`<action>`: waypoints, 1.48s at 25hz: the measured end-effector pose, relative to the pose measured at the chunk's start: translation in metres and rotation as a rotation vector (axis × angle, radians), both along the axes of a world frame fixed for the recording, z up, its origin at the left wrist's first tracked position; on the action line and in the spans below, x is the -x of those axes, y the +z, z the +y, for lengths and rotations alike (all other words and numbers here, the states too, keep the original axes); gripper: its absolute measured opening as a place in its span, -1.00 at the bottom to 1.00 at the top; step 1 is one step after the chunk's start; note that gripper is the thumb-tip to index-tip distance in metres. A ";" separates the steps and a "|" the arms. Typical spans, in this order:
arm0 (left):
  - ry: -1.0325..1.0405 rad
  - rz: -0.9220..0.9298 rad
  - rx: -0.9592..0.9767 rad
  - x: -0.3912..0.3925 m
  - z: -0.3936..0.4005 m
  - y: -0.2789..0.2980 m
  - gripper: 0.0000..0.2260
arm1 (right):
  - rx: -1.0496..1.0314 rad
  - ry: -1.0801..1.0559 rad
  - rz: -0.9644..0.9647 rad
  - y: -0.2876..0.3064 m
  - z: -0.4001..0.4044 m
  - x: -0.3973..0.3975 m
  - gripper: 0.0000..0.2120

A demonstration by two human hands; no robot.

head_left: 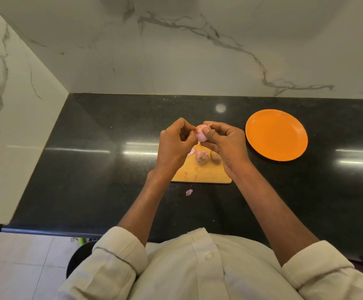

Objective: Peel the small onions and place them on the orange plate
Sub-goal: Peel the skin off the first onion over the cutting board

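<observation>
A small pink onion [200, 133] is held above the wooden cutting board [208, 173]. My right hand [225, 144] grips it from the right, thumb on its front. My left hand [176, 141] pinches at its skin on the left side. A second small onion [201, 156] lies on the board below my hands, with another brownish one [216, 158] partly hidden beside my right hand. The orange plate [276, 134] sits to the right on the black counter, with nothing on it.
Peel scraps lie on the board [191, 152], and one pink scrap [189, 192] lies on the black counter [89, 169] in front of the board. Marble walls [176, 50] close the counter at the back and left.
</observation>
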State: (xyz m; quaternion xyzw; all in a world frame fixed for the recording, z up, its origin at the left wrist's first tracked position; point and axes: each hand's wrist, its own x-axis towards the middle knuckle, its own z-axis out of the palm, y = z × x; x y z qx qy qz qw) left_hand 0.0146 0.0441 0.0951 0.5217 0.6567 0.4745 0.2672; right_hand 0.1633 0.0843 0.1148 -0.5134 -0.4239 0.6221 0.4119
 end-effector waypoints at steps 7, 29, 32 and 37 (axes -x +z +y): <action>-0.060 -0.131 0.004 0.003 -0.010 -0.002 -0.83 | -0.033 -0.004 -0.002 0.003 0.004 -0.002 -0.79; 0.040 -0.209 -0.053 -0.005 -0.008 0.001 -0.83 | 0.095 0.061 0.170 -0.004 0.005 -0.008 -0.73; 0.124 -0.145 -0.084 -0.011 -0.007 -0.001 -0.82 | 0.122 0.056 0.207 -0.005 0.004 -0.006 -0.73; 0.115 -0.326 -0.051 -0.009 -0.006 -0.004 -0.76 | 0.170 0.049 0.325 -0.009 0.006 -0.008 -0.71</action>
